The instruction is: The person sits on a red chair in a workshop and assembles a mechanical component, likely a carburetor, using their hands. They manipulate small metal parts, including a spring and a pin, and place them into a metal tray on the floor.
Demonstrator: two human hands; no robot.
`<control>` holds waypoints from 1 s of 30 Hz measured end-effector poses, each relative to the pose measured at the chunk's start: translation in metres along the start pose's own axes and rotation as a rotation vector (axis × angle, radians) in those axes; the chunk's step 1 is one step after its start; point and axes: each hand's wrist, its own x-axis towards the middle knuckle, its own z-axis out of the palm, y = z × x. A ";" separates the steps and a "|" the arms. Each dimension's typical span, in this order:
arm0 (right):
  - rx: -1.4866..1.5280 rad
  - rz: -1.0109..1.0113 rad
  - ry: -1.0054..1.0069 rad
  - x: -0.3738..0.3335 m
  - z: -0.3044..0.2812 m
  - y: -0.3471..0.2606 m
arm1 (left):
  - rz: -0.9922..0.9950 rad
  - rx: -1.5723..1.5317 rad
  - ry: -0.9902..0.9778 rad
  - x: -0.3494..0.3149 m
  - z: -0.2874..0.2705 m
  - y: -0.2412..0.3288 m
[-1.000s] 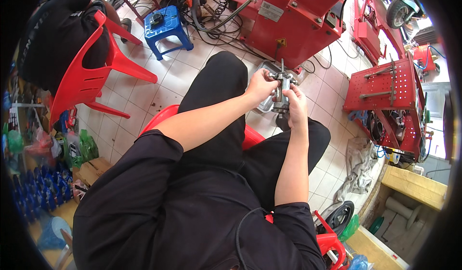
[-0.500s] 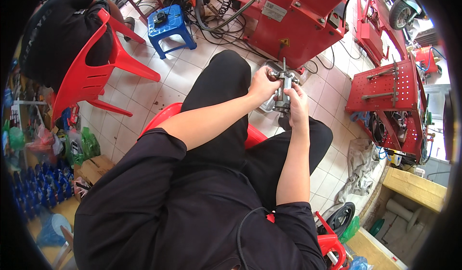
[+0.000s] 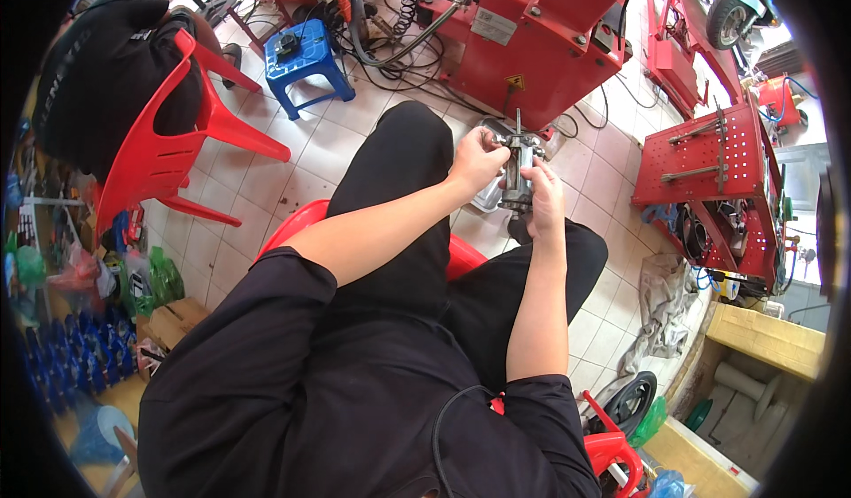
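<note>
The left hand (image 3: 479, 159) pinches the upper left side of a grey metal assembly (image 3: 516, 172) between thumb and forefinger, the other fingers curled in. The right hand (image 3: 544, 195) clasps the same piece lower on its right side, thumb along the body; its remaining fingers are partly hidden, so how they close behind cannot be told. The assembly stands lengthwise between the two hands, a thin rod (image 3: 519, 118) jutting from its far end, beyond the fingers. Below the grip and partly covered by it sits a shiny metal tray (image 3: 487, 200). The left knee, in black trousers (image 3: 409, 143), is just left of the grip, the other leg on its near right side. Straight beyond the grip rises a red machine (image 3: 510, 54), with black cables (image 3: 417, 74) on the floor at its left. Farther left of the grip are a blue stool (image 3: 306, 65) bearing a small black object (image 3: 286, 44), and a red chair (image 3: 168, 148) with a person in black (image 3: 111, 81). Well to the right stands a perforated red cabinet (image 3: 700, 154).
</note>
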 end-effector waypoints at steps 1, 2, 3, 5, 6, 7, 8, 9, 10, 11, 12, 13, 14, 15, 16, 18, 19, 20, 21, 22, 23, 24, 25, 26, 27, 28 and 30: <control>0.008 0.000 -0.004 -0.001 0.001 -0.001 | 0.019 0.001 -0.006 0.000 0.000 -0.001; 0.015 -0.002 -0.007 -0.001 0.001 -0.002 | 0.040 0.001 -0.015 0.000 -0.001 -0.001; 0.023 -0.004 -0.010 -0.002 0.001 -0.004 | 0.060 0.001 -0.023 0.001 -0.001 -0.002; 0.062 -0.006 -0.036 -0.002 -0.002 -0.005 | 0.126 0.015 -0.031 0.004 0.000 -0.004; 0.081 -0.007 -0.049 -0.002 -0.004 -0.006 | 0.160 0.022 -0.035 0.005 0.000 -0.004; 0.112 0.000 -0.071 -0.003 -0.005 -0.007 | 0.177 -0.021 -0.066 0.006 -0.001 -0.005; 0.144 0.007 -0.091 -0.005 -0.005 -0.010 | 0.194 -0.063 -0.100 0.003 -0.001 0.002; 0.176 0.014 -0.111 -0.006 -0.005 -0.013 | 0.210 -0.105 -0.133 -0.001 0.000 0.008; 0.208 0.020 -0.131 -0.007 -0.006 -0.015 | 0.228 -0.100 -0.147 -0.004 0.001 0.015; 0.236 0.018 -0.157 -0.007 -0.007 -0.016 | 0.234 -0.103 -0.157 -0.006 0.001 0.017; 0.264 0.015 -0.183 -0.007 -0.008 -0.016 | 0.241 -0.105 -0.166 -0.008 0.000 0.019; 0.293 0.012 -0.210 -0.006 -0.009 -0.016 | 0.247 -0.108 -0.174 -0.008 0.000 0.020; 0.323 0.007 -0.229 -0.006 -0.011 -0.014 | 0.246 -0.112 -0.174 -0.008 -0.001 0.021; 0.353 0.002 -0.249 -0.005 -0.012 -0.012 | 0.246 -0.116 -0.173 -0.008 -0.001 0.021; 0.382 -0.003 -0.270 -0.006 -0.013 -0.011 | 0.246 -0.120 -0.171 -0.008 -0.002 0.022; 0.538 -0.056 -0.312 -0.013 -0.011 -0.011 | 0.228 -0.024 -0.236 -0.003 -0.010 0.032; 0.616 -0.082 -0.334 -0.016 -0.009 -0.011 | 0.219 0.024 -0.266 -0.001 -0.015 0.038; 0.668 -0.133 -0.435 -0.015 -0.010 -0.011 | 0.260 0.079 -0.304 -0.005 -0.015 0.051; 0.695 -0.169 -0.516 -0.016 -0.009 -0.014 | 0.315 0.176 -0.285 -0.014 -0.012 0.067; 0.738 -0.185 -0.538 -0.018 -0.006 -0.018 | 0.367 0.272 -0.264 -0.028 -0.010 0.086; 0.779 -0.198 -0.557 -0.022 -0.003 -0.022 | 0.419 0.365 -0.241 -0.040 -0.007 0.104; 0.795 -0.212 -0.573 -0.025 -0.002 -0.025 | 0.445 0.374 -0.271 -0.050 -0.005 0.117; 0.813 -0.226 -0.596 -0.026 -0.001 -0.026 | 0.476 0.387 -0.297 -0.058 -0.003 0.128; 0.831 -0.240 -0.618 -0.028 0.001 -0.029 | 0.507 0.400 -0.323 -0.063 -0.002 0.140; 0.846 -0.266 -0.666 -0.031 0.008 -0.033 | 0.496 0.382 -0.352 -0.067 -0.002 0.151; 0.842 -0.264 -0.686 -0.032 0.007 -0.036 | 0.486 0.364 -0.382 -0.070 -0.003 0.160; 0.848 -0.258 -0.711 -0.035 0.011 -0.039 | 0.524 0.458 -0.372 -0.072 -0.007 0.170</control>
